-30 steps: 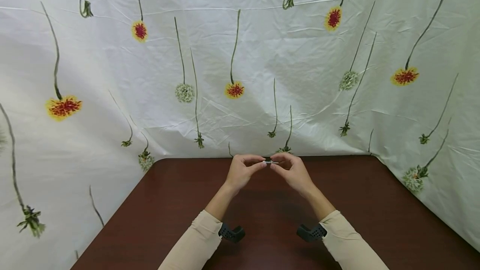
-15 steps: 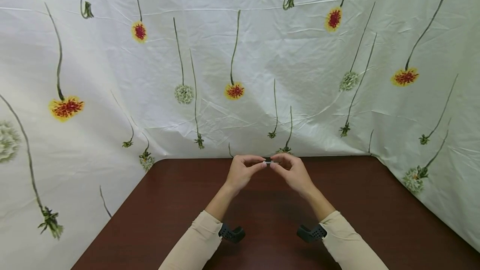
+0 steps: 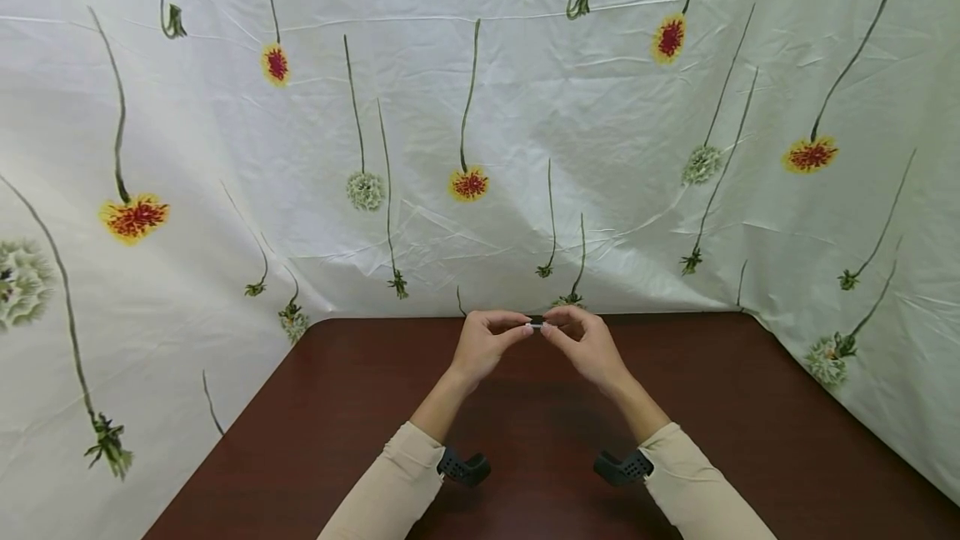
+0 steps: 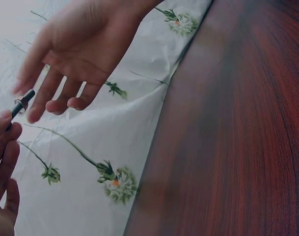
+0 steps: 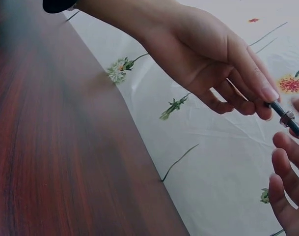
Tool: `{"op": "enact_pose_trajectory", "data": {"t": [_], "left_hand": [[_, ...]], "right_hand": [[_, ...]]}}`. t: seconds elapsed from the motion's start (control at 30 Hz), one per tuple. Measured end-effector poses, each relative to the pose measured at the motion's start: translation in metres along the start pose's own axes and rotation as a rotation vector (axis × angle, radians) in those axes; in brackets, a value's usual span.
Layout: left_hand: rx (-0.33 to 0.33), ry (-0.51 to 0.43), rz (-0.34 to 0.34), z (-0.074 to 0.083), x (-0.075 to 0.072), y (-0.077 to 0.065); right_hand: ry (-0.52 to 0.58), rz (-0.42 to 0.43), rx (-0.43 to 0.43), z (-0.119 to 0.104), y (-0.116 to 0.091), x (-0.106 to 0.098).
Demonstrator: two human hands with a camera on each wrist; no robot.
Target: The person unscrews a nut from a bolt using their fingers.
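A dark threaded bolt (image 5: 295, 128) carries a silvery hex nut (image 5: 287, 118) partway along it. My right hand (image 3: 592, 348) pinches one end of the bolt between thumb and fingertips. Facing it, my left hand (image 3: 478, 348) has its thumb and index finger on either side of the bolt's free end, near the nut. In the left wrist view, the left hand (image 4: 88, 46) shows a gap between thumb and index finger, its thumb tip blurred. Both hands are raised over the far part of the table. The bolt (image 3: 536, 325) looks tiny in the head view.
A dark reddish-brown wooden table (image 3: 360, 407) lies beneath the arms. White cloth (image 3: 420, 107) printed with flowers hangs behind it and along both sides. Each wrist wears a black camera band, one left (image 3: 463, 467) and one right (image 3: 624, 467).
Both hands stay almost in the same place, with only slight finger movement at the bolt. The flower print at the far left of the head view has shifted a little to the right.
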State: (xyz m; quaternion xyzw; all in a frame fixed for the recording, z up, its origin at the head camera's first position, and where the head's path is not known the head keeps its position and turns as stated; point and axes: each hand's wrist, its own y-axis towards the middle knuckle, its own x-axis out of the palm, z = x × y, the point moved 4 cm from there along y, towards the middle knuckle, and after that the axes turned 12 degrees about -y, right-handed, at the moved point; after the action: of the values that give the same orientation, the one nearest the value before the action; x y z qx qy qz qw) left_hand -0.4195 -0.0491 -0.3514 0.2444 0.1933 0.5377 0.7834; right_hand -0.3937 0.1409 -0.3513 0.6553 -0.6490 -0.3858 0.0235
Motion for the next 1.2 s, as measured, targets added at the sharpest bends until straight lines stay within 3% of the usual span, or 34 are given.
{"op": "enact_pose_trajectory", "data": {"t": [0.13,0.4,0.63,0.8,1.2], "left_hand": [[0.004,-0.007,0.000,0.0002,0.0000,0.0003],[-0.017,-0.008,0.014,-0.0002,-0.0002,0.0000],[-0.024,-0.013,0.024,0.0002,0.0001,-0.0001],[-0.028,-0.019,0.032,-0.0012,-0.0009,0.0000],[0.000,-0.011,0.006,-0.0010,-0.0015,0.0003]], "right_hand": [[0.015,0.006,0.031,-0.0005,0.0006,0.0000],[0.012,0.023,-0.019,-0.0005,0.0010,-0.0006],[0.017,0.003,0.026,0.0008,0.0012,0.0025],[0.041,0.008,0.001,-0.0006,0.0008,0.0020],[0.044,0.009,0.019,-0.0005,0.0013,0.0028]]}}
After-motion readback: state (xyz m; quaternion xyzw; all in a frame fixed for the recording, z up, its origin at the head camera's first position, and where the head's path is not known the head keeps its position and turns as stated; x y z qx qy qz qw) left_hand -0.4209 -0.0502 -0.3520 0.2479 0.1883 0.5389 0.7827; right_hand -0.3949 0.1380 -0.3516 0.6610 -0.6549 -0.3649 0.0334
